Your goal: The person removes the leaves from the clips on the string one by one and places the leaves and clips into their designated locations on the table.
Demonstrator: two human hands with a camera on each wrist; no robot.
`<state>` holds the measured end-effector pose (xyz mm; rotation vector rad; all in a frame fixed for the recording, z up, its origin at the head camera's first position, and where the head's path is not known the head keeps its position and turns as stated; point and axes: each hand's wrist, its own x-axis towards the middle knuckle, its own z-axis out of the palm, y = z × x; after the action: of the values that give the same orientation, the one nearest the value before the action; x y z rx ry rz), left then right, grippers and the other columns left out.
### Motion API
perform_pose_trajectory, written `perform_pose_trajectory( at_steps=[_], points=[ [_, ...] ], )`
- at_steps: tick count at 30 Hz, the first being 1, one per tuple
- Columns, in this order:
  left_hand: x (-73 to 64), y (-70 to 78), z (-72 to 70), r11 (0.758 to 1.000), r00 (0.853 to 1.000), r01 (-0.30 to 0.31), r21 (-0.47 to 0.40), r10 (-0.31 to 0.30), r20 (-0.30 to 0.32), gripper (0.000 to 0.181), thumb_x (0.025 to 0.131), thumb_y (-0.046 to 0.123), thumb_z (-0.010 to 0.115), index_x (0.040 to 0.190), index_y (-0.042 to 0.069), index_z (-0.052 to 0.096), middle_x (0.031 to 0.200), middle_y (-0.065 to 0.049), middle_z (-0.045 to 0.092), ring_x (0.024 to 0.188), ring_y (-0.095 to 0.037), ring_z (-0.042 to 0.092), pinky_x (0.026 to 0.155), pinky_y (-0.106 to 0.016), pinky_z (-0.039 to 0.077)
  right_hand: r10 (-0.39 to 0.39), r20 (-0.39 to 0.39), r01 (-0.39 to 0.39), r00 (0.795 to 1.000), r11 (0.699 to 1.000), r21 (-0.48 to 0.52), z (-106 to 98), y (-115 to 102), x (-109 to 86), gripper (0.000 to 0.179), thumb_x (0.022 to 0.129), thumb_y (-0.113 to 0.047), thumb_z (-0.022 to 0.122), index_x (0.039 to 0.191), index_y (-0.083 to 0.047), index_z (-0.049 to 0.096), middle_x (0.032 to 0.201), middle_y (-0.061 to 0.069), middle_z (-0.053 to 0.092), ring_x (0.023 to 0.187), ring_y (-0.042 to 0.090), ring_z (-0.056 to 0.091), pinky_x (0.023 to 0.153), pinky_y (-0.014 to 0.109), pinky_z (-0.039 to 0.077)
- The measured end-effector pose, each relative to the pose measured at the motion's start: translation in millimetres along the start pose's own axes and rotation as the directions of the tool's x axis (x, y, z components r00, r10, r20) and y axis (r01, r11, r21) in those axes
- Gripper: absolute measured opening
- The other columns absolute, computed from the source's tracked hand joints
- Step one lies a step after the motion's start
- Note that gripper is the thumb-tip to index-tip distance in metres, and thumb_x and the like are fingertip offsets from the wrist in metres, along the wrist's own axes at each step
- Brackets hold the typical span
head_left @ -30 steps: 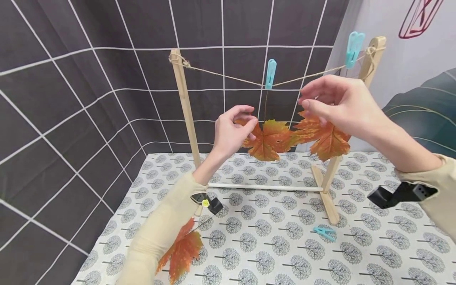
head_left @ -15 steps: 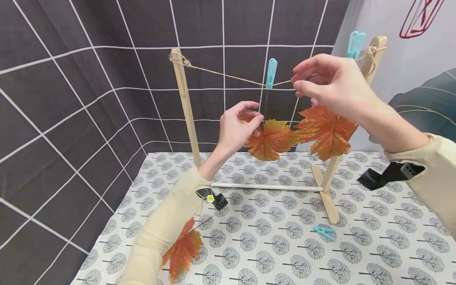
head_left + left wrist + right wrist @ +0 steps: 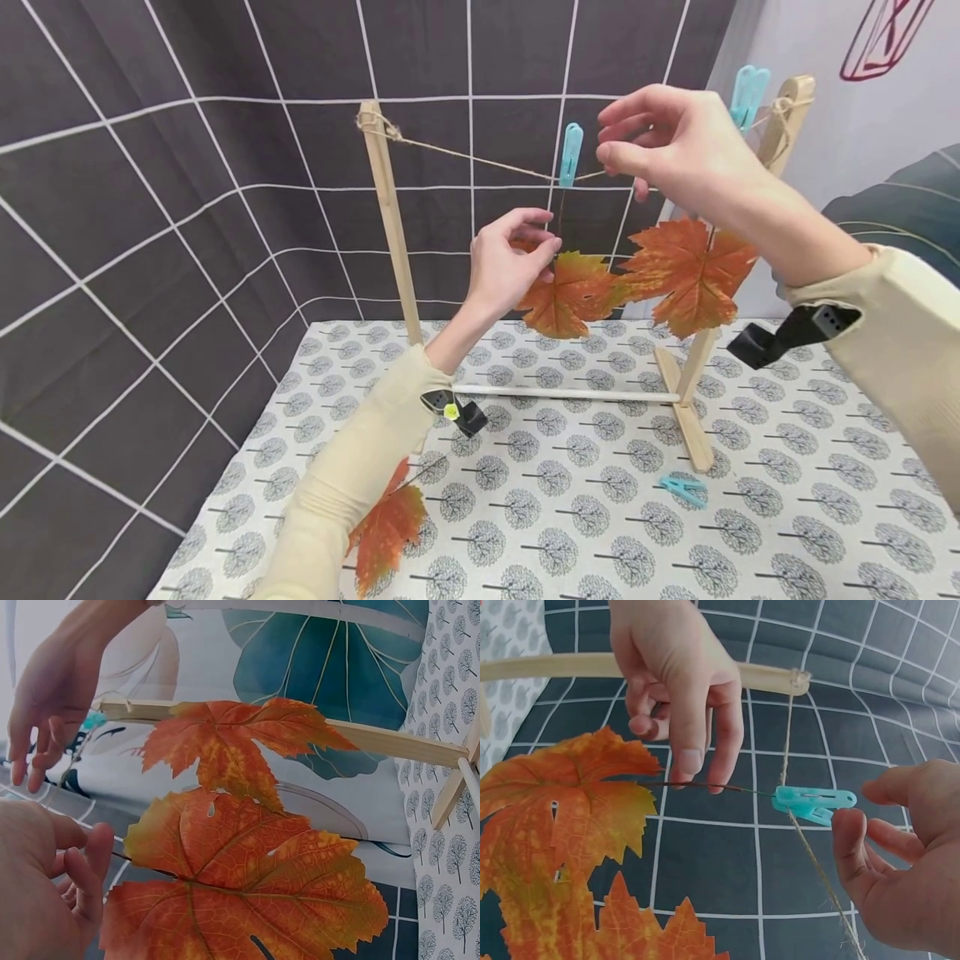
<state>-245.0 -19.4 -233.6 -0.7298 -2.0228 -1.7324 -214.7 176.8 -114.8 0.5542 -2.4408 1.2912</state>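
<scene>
A blue clothespin (image 3: 571,156) clips the stem of an orange maple leaf (image 3: 566,300) to the middle of a twine line (image 3: 480,160). My left hand (image 3: 506,262) is beside that leaf's stem, fingers loosely bent; in the right wrist view the thumb and a finger are apart at the stem, and contact is unclear. My right hand (image 3: 667,142) hovers right of the clothespin, and the right wrist view shows a gap between its fingertips and the clothespin (image 3: 814,798). A second leaf (image 3: 686,279) hangs to the right, below another blue clothespin (image 3: 748,96) partly behind my right hand.
Two wooden posts (image 3: 390,208) hold the twine, joined low down by a white rod (image 3: 570,393). On the tree-print tablecloth (image 3: 525,517) lie a loose blue clothespin (image 3: 684,491) and a third leaf (image 3: 390,525), partly behind my left sleeve. A dark gridded curtain (image 3: 247,167) stands behind.
My right hand has moved up and left, from in front of the right leaf toward the middle clothespin. The left hand has shifted slightly up and right toward the middle leaf's stem.
</scene>
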Motion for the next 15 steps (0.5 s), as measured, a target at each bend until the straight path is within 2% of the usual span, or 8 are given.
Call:
perform_pose_trajectory(
  at_steps=[2, 9, 15],
  points=[
    [0.1, -0.8, -0.1, 1.0, 1.0, 0.002, 0.002, -0.002, -0.001, 0.026, 0.088, -0.001, 0.072, 0.113, 0.0, 0.069, 0.087, -0.009, 0.072, 0.052, -0.019, 0.066, 0.055, -0.033, 0.058, 0.011, 0.012, -0.011, 1.0, 1.0, -0.012, 1, -1, 3.1, 0.036, 0.092, -0.016, 0.072, 0.127, -0.01, 0.064, 0.111, 0.003, 0.066, 0.059, 0.012, 0.062, 0.055, 0.019, 0.049],
    [1.9, -2.5, 1.7, 1.0, 1.0, 0.009, 0.016, -0.009, -0.006, 0.027, 0.087, -0.001, 0.073, 0.113, 0.002, 0.07, 0.085, -0.009, 0.072, 0.051, -0.019, 0.065, 0.053, -0.033, 0.058, 0.042, 0.05, -0.042, 0.998, 0.999, -0.003, 5, -5, 10.8, 0.041, 0.092, -0.017, 0.073, 0.13, -0.01, 0.061, 0.115, 0.007, 0.064, 0.072, 0.012, 0.066, 0.056, 0.019, 0.051],
    [2.6, -1.7, 2.8, 0.999, 1.0, 0.01, 0.045, -0.01, 0.002, 0.025, 0.087, 0.0, 0.073, 0.112, 0.003, 0.07, 0.085, -0.007, 0.072, 0.052, -0.017, 0.066, 0.053, -0.031, 0.057, 0.066, 0.078, -0.064, 0.995, 0.997, -0.036, 8, -9, 17.5, 0.045, 0.092, -0.02, 0.073, 0.135, -0.011, 0.058, 0.121, 0.009, 0.061, 0.074, 0.012, 0.066, 0.057, 0.02, 0.052]
  ],
)
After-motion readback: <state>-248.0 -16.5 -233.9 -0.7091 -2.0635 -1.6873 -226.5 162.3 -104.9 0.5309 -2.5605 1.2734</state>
